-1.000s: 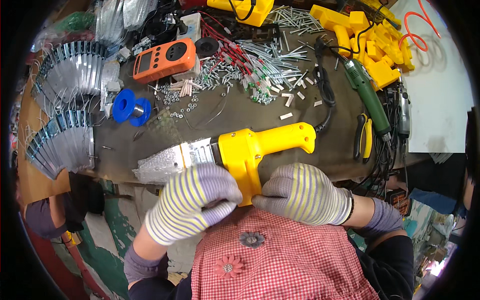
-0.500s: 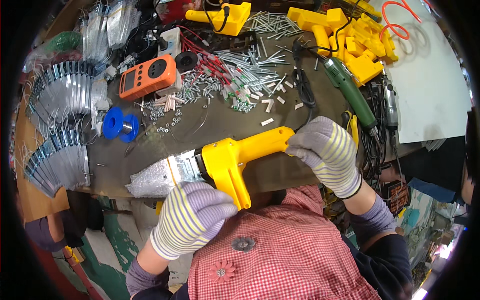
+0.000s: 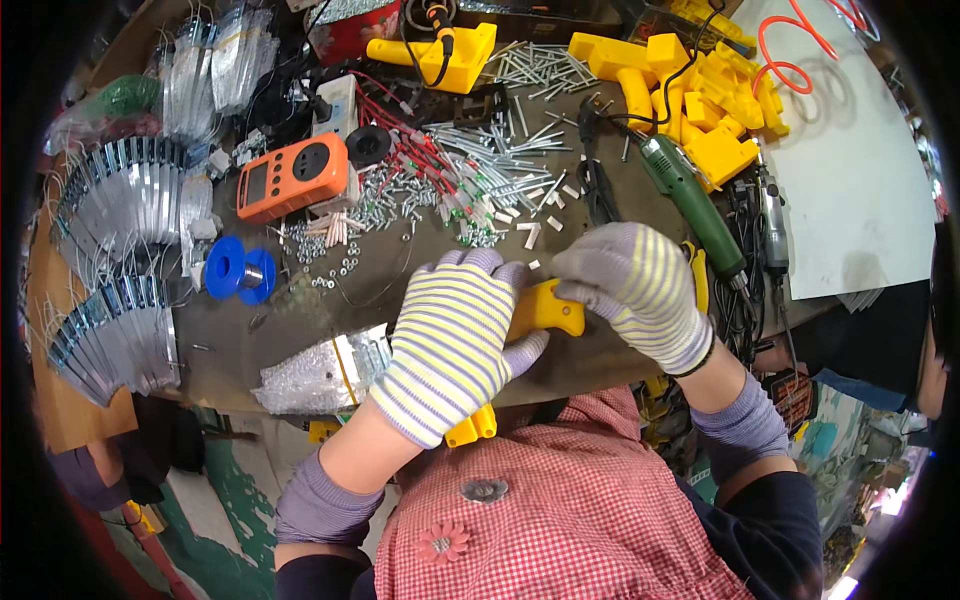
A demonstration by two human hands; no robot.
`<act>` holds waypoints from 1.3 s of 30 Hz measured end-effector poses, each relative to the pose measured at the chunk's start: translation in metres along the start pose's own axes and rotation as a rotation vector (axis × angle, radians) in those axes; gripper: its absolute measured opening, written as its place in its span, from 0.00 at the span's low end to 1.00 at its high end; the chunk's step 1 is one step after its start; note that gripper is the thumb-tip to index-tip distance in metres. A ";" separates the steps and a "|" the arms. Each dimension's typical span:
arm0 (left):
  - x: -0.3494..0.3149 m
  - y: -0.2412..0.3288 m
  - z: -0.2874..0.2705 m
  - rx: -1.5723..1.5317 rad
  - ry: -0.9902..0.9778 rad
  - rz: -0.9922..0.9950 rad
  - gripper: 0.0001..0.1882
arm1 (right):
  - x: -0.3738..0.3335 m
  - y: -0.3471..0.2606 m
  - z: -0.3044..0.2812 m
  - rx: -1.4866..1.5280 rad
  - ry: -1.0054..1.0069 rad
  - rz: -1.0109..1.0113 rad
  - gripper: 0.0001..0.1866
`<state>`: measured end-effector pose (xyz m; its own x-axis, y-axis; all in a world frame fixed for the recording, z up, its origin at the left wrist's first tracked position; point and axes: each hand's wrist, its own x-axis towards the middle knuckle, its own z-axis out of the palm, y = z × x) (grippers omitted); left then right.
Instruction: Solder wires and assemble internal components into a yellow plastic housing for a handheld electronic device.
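Note:
A yellow power tool (image 3: 560, 314) lies across the near edge of the table, its handle toward the right. Its metal front part is covered in bubble wrap (image 3: 305, 378) at the left. My left hand (image 3: 450, 335), in a striped knit glove, wraps over the tool's body and hides most of it, thumb on the near side of the handle. My gloved right hand (image 3: 645, 295) is at the handle's end, fingers bent together; what they pinch is hidden. A black cord (image 3: 597, 190) runs down behind that hand.
Loose screws (image 3: 475, 160), red wires and white pieces lie beyond the tool. An orange meter (image 3: 295, 175) and a blue spool (image 3: 240, 270) sit left, near fanned metal strips (image 3: 115, 330). To the right are a green electric screwdriver (image 3: 695, 205) and yellow housings (image 3: 720, 100).
My left hand has moved up and right from the tool's near edge onto its body and handle. The handle's end has shifted slightly toward me. My right hand stays near it.

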<state>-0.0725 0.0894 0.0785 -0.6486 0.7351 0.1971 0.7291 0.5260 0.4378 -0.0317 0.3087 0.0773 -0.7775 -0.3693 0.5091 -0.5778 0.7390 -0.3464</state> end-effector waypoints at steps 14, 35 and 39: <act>0.000 -0.001 0.005 0.016 -0.055 -0.039 0.25 | -0.003 -0.004 0.001 -0.035 -0.248 -0.007 0.18; 0.009 0.003 -0.002 -0.003 -0.221 -0.078 0.22 | -0.075 0.052 -0.069 -0.554 -0.092 0.740 0.39; 0.012 0.001 0.008 0.081 -0.221 -0.042 0.22 | -0.081 0.062 -0.075 -0.198 0.052 0.659 0.40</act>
<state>-0.0776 0.1020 0.0740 -0.6216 0.7830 -0.0200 0.7236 0.5839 0.3680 0.0136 0.4265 0.0737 -0.9353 0.2159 0.2805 0.0710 0.8908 -0.4488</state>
